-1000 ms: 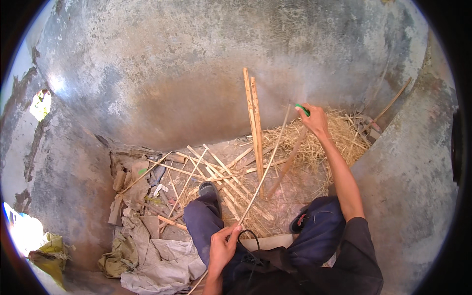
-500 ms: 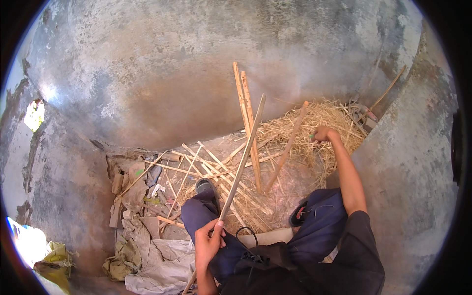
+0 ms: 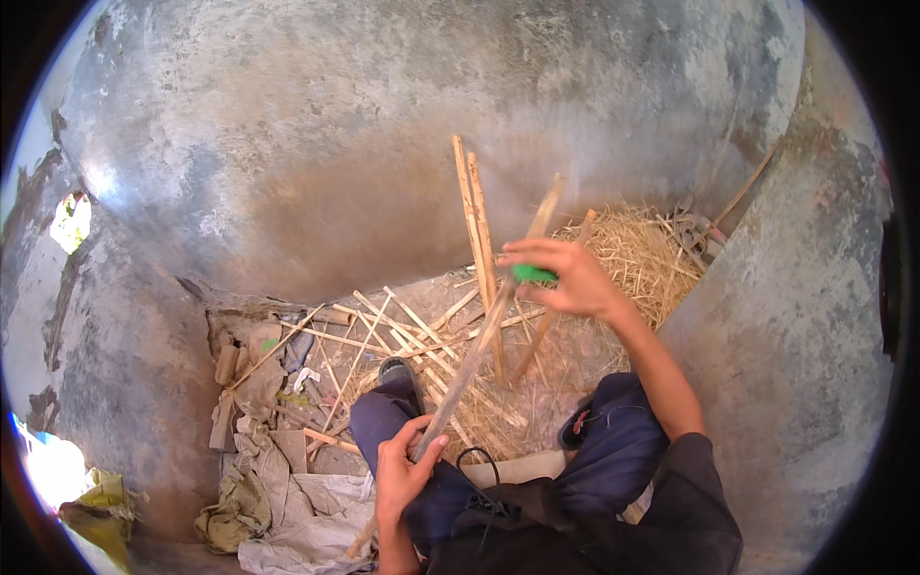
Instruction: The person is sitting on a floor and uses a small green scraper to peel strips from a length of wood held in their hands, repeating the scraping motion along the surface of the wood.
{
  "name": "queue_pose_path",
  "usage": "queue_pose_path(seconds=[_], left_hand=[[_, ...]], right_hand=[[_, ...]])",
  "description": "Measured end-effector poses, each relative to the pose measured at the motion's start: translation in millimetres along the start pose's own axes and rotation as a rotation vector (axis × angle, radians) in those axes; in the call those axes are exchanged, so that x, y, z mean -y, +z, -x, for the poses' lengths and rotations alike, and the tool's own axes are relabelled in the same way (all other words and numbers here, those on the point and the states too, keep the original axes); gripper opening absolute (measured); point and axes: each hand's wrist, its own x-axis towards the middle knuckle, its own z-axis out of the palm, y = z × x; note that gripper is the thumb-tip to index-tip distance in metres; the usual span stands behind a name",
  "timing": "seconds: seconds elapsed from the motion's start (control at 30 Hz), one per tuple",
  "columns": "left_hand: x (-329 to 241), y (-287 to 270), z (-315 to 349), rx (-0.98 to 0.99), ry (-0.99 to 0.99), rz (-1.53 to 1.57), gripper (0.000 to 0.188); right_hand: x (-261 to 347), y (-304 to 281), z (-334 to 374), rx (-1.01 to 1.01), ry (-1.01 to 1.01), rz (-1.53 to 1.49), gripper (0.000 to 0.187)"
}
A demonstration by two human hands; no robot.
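A long flat wooden stick (image 3: pixel 471 366) slants up and away from my lap, its lower part passing under my left forearm. My left hand (image 3: pixel 401 476) is closed round its lower part, with the thumb on top. At the upper part of the stick is my right hand (image 3: pixel 578 280), holding a small bright green object (image 3: pixel 535 275) between thumb and fingers against or just beside the wood. The green object is blurred and partly covered, so its kind is unclear. Two upright pale sticks (image 3: pixel 482 216) lean on the wall behind.
Thin pale strips (image 3: pixel 369 331) lie crisscrossed on the ground by my shoe. A straw-like heap of shavings (image 3: pixel 647 254) fills the far right corner. Crumpled cloth sacks (image 3: pixel 307 508) lie at the left. Rough grey walls (image 3: pixel 383 115) close in the space.
My right hand has come leftward from beside the shavings heap to the upper part of the stick, bringing the green object. The stick's far end has swung right; my left hand still grips it.
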Motion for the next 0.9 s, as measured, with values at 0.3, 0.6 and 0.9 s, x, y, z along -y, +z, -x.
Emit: queue_pose_path(seconds=[0.3, 0.6, 0.9], left_hand=[[-15, -18, 5, -0.016, 0.053, -0.223, 0.037], [-35, -21, 6, 0.029, -0.021, -0.168, 0.032], [-15, -11, -12, 0.064, -0.116, 0.010, 0.040]], right_hand=[[28, 9, 10, 0.291, -0.073, 0.090, 0.040], [23, 8, 14, 0.147, -0.126, 0.003, 0.035], [18, 25, 23, -0.144, -0.336, 0.131, 0.042]])
